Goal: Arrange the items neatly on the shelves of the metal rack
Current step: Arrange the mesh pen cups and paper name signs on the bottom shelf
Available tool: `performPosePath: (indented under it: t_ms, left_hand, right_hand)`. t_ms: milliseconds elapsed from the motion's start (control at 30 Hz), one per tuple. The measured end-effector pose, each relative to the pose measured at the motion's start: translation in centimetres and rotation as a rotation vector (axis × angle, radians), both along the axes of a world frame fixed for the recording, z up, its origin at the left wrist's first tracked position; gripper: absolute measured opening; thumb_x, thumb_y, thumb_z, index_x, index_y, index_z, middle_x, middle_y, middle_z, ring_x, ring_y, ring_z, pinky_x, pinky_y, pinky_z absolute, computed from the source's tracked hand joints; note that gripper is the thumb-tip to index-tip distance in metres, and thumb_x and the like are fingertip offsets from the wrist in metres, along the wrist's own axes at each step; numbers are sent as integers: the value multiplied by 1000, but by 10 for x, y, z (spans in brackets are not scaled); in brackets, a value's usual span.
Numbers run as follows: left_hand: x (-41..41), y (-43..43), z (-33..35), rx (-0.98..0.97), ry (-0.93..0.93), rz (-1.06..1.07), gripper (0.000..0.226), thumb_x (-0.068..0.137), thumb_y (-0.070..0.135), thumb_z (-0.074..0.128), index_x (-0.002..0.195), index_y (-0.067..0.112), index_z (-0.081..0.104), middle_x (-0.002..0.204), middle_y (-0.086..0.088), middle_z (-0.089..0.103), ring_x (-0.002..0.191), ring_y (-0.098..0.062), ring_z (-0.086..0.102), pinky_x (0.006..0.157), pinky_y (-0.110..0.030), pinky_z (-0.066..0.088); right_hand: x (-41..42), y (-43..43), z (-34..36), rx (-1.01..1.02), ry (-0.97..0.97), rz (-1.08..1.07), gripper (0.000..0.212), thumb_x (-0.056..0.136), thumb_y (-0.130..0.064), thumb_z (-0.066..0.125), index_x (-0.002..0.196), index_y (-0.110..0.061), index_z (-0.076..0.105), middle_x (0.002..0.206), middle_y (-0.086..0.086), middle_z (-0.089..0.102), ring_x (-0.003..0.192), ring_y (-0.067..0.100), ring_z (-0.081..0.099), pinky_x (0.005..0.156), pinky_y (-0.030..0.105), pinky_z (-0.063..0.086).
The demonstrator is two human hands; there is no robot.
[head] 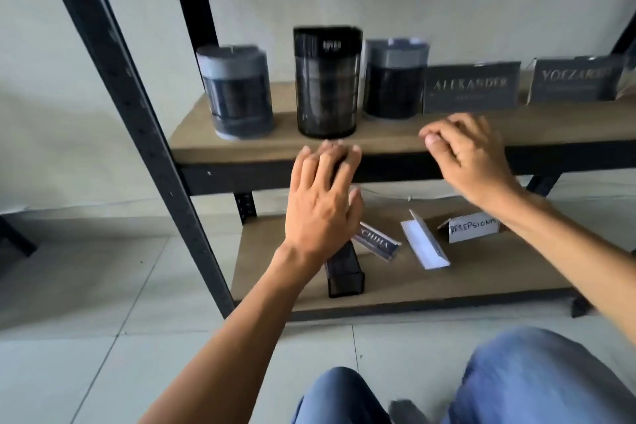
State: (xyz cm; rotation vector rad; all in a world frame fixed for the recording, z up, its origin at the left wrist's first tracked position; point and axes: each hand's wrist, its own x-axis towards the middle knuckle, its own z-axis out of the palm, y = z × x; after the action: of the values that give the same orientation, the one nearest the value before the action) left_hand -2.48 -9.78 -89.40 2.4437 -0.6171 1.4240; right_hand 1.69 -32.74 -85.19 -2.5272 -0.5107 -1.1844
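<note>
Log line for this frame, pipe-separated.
left hand: open, empty, before upper wooden shelf | right hand: loosely curled, empty | black mesh cylinder: upright on that shelf | white name cards: loose on lower shelf

You have 1 view, worn on your head: it looks forward and down from low and close at the metal rack (241, 179), taking in the front edges of the upper shelf (378, 144) and lower shelf (481, 282), left front post (137, 120) nearest

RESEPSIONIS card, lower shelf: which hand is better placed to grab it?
Likely right: the right hand is almost straight above the card; the left hand is farther left, over the mesh box.
</note>
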Motion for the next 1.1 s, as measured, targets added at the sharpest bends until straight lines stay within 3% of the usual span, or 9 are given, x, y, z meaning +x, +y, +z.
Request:
performPosePath:
  t_ms: [133, 233, 333, 500, 733, 867, 933, 1000, 1100]
  left_hand:
    - [-7, -8, -28, 0, -25, 88, 60, 80, 25, 70, 135, 8, 55, 145, -21, 46, 138, -34, 34, 116, -49, 19]
    - [-14, -8, -57, -7, -22, 102, 56, 83, 27, 67, 135, 12, 50, 144, -21, 47, 138, -33, 35, 117, -48, 17]
    - [-16, 1, -89, 18, 63, 103, 54, 83, 26, 66, 132, 15, 47, 142, -18, 50, 136, -31, 39, 117, -48, 18]
    - [-9, 21, -134, 2, 273, 149, 52, 83, 29, 62, 131, 12, 51, 141, -14, 51, 134, -30, 40, 113, -49, 25]
    - [-4, 36, -201, -32, 572, 223, 65, 70, 22, 46, 134, 8, 49, 145, -14, 46, 137, -28, 32, 114, -46, 17]
    - [-3, 45, -249, 10, 780, 226, 77, 69, 26, 51, 143, 9, 40, 155, -13, 34, 145, -27, 22, 116, -47, 14]
    - [0, 49, -267, 40, 905, 198, 88, 72, 37, 55, 152, 12, 27, 162, -6, 13, 150, -20, 5, 120, -47, 7]
    - [6, 52, -280, 84, 1031, 160, 94, 75, 56, 40, 156, 15, 12, 158, 4, -9, 147, -12, -15, 120, -39, -7]
    - [13, 50, -294, 130, 1010, 153, 100, 71, 64, 31, 156, 13, 16, 159, 3, -5, 148, -14, -10, 121, -43, -3]
  right_hand:
    - [-10, -1, -13, -19, -31, 40, 34, 93, -34, 48, 111, -9, 63, 109, 15, 60, 101, 37, 55, 88, 46, 37]
    - [-30, 8, -43, -51, -173, 31, 38, 87, -31, 58, 119, -11, 53, 126, 19, 55, 115, 36, 50, 97, 49, 34]
    - [-41, 21, -79, -58, -239, 143, 35, 85, -27, 60, 116, -14, 50, 129, 20, 54, 121, 36, 49, 101, 54, 34]
    - [-28, 34, -130, -90, -112, 287, 33, 83, -27, 62, 112, -14, 51, 118, 18, 61, 109, 34, 54, 95, 46, 35]
    - [-2, 42, -205, -256, 267, 402, 57, 74, -40, 66, 124, -18, 48, 124, 14, 58, 109, 30, 54, 92, 40, 39]
    - [17, 50, -244, -351, 418, 375, 53, 71, -44, 65, 116, -18, 65, 124, 15, 61, 102, 32, 62, 88, 39, 46]
    - [23, 57, -253, -304, 438, 401, 40, 78, -45, 59, 104, -19, 73, 118, 13, 66, 96, 30, 67, 82, 39, 54]
    - [29, 60, -255, -241, 418, 426, 36, 83, -44, 54, 96, -19, 76, 110, 10, 70, 89, 26, 70, 74, 34, 58]
    - [38, 60, -257, -247, 326, 468, 37, 84, -46, 55, 94, -18, 77, 105, 8, 72, 82, 24, 71, 68, 31, 58]
